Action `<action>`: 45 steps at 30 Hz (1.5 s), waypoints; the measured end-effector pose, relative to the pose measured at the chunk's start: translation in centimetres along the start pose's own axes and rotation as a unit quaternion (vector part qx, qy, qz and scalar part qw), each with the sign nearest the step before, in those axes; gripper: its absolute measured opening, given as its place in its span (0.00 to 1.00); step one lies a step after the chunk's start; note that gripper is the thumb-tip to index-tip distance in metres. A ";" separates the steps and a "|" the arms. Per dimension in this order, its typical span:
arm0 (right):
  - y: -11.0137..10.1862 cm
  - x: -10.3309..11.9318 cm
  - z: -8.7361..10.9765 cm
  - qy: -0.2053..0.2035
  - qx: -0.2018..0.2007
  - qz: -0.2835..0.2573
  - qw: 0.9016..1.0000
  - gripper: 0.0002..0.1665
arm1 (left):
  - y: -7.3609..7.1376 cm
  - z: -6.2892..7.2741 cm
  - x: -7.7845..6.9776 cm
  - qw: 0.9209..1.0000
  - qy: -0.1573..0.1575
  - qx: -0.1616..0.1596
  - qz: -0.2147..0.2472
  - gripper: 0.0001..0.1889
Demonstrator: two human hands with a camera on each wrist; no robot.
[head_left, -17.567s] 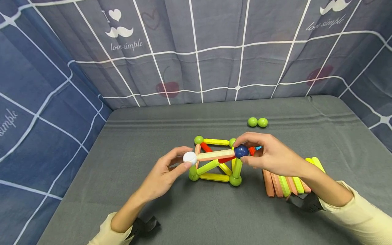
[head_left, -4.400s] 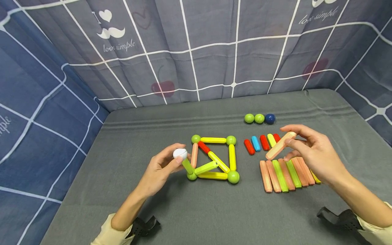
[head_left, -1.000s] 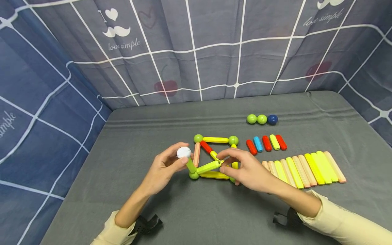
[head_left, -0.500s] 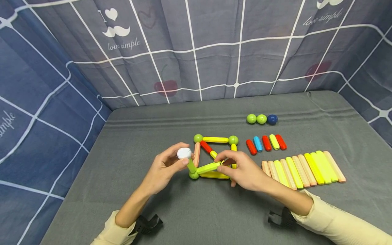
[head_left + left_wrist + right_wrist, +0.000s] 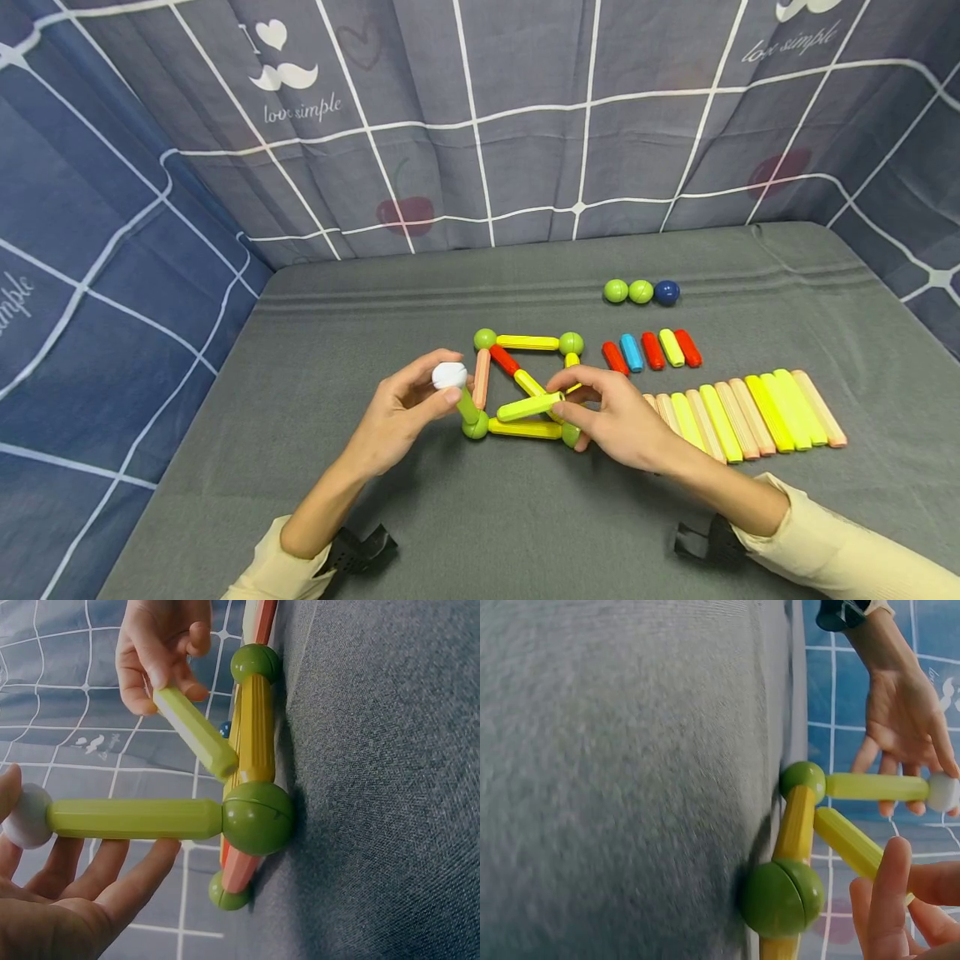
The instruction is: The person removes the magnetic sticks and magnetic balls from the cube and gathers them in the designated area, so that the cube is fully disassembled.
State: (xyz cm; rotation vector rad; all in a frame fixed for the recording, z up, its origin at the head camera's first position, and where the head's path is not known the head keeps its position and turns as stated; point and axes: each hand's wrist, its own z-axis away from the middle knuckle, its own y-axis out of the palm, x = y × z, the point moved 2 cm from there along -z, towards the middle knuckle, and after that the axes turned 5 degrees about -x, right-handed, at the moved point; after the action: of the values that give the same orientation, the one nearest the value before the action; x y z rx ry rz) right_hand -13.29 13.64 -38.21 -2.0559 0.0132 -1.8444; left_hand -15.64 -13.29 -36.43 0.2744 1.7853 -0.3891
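My left hand (image 5: 405,408) holds a white ball (image 5: 449,375) between thumb and fingers. That ball tops a yellow-green magnetic rod (image 5: 135,818), which stands on a green corner ball (image 5: 259,818). A second yellow-green rod (image 5: 528,407) is pinched at its upper end by my right hand (image 5: 615,421); it slants down towards the corner ball, apart from it. Beneath lies a square frame of rods and green balls, including a yellow front rod (image 5: 525,428) and a pinkish left rod (image 5: 482,379). A red rod (image 5: 504,360) and a yellow rod run diagonally inside. Fingers partly cover the frame's right side.
Two loose green balls (image 5: 616,291) and a dark blue ball (image 5: 667,292) line up at the back right. Several short red, blue and yellow rods (image 5: 652,351) lie before them. Nearer is a row of long rods (image 5: 750,417), partly behind my right hand. Cloth walls enclose the back and sides.
The yellow-green rod in my right hand has come off the corner ball and shifted right. Earlier this hand held a pinkish rod above the row. My left hand has stayed at the white ball.
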 end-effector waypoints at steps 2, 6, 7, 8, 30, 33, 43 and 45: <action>-0.3 0.1 0.0 0.000 -0.009 -0.022 1.000 0.12 | 0.0 0.0 0.0 1.000 0.000 -0.002 -0.002 0.21; -1.0 0.3 0.3 -0.005 -0.024 -0.051 0.998 0.15 | 0.0 0.0 0.0 1.000 0.000 -0.006 -0.004 0.21; -1.1 0.3 0.4 -0.008 -0.027 -0.055 0.998 0.16 | 0.0 0.0 0.0 1.000 0.000 -0.006 -0.004 0.21; -1.3 0.3 0.5 -0.012 -0.030 -0.058 0.998 0.17 | 0.0 0.0 0.0 1.000 0.001 -0.006 -0.004 0.21; -7.5 -0.7 4.3 -0.052 -0.115 0.025 0.992 0.21 | 0.1 0.0 0.0 1.000 0.003 -0.006 0.000 0.21; -8.4 -0.8 4.8 -0.044 -0.114 0.034 0.992 0.18 | 0.1 0.0 0.0 1.000 0.004 -0.007 0.000 0.21; -11.2 -1.4 6.7 -0.020 -0.146 0.112 0.983 0.19 | 0.1 0.0 0.0 1.000 0.010 -0.005 -0.003 0.21; -12.0 -1.7 7.0 -0.007 -0.161 0.130 0.978 0.19 | 0.2 -0.1 0.0 1.000 0.011 -0.004 -0.003 0.21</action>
State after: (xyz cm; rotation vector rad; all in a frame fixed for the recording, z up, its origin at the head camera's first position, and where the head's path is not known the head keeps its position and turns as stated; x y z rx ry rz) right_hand -9.64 27.08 -36.92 -2.1503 0.5853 -1.7549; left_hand -15.64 -13.13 -36.44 0.2692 1.8088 -0.3833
